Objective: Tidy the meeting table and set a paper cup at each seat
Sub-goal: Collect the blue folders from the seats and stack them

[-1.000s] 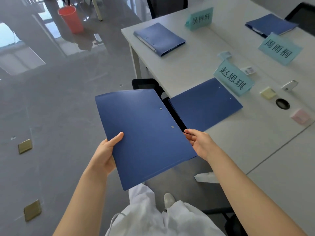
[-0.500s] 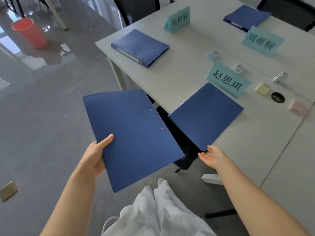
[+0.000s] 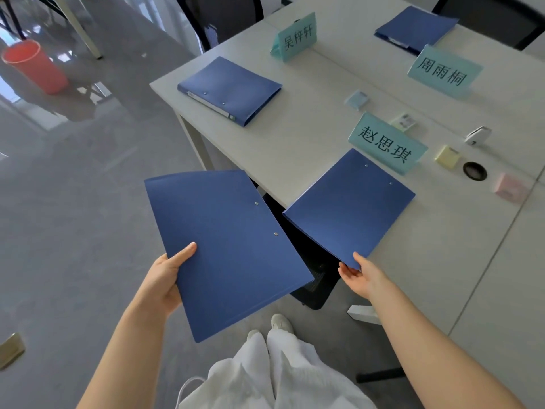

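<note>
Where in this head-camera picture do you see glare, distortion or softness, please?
Head view: window light glares off the glossy floor by the red bucket; the wide lens bows the table edges and stretches the corners; the held folder, both hands and the name cards stay sharp, while the small pastel items look slightly soft.
</note>
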`<action>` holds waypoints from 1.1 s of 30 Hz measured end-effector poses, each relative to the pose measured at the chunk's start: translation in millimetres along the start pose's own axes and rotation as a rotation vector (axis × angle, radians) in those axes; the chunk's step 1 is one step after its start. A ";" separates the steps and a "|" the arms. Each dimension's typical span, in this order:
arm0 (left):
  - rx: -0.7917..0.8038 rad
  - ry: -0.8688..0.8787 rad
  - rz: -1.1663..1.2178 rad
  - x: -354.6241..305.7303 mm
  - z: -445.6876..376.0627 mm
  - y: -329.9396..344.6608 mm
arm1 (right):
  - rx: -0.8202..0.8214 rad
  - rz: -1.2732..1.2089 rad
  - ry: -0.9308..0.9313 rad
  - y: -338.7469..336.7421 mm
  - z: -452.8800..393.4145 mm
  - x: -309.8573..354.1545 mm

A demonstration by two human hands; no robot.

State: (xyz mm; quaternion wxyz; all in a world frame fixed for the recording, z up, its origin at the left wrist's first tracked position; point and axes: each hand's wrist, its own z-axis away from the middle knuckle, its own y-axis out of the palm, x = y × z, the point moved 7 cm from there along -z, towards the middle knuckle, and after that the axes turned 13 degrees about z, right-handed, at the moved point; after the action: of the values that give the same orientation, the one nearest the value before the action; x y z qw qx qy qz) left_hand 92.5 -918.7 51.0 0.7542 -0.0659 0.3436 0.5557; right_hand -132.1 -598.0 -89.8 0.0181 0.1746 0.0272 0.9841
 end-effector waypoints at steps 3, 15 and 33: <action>-0.004 0.003 -0.002 -1.6 -1.1 1.2 | 0.028 0.010 -0.104 4.7 7.9 8.3; -0.005 0.017 0.009 -6.4 -0.1 -5.2 | 0.110 -0.138 -0.343 5.3 62.4 25.9; -0.031 0.107 -0.019 -25.9 4.0 20.2 | 0.651 0.556 -0.416 81.3 140.3 38.1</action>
State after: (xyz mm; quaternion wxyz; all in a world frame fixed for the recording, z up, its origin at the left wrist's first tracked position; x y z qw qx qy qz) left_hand 72.7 -929.8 75.1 0.7387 -0.1106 0.3742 0.5495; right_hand -121.6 -670.7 59.7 -0.2967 0.3651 0.2822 0.8360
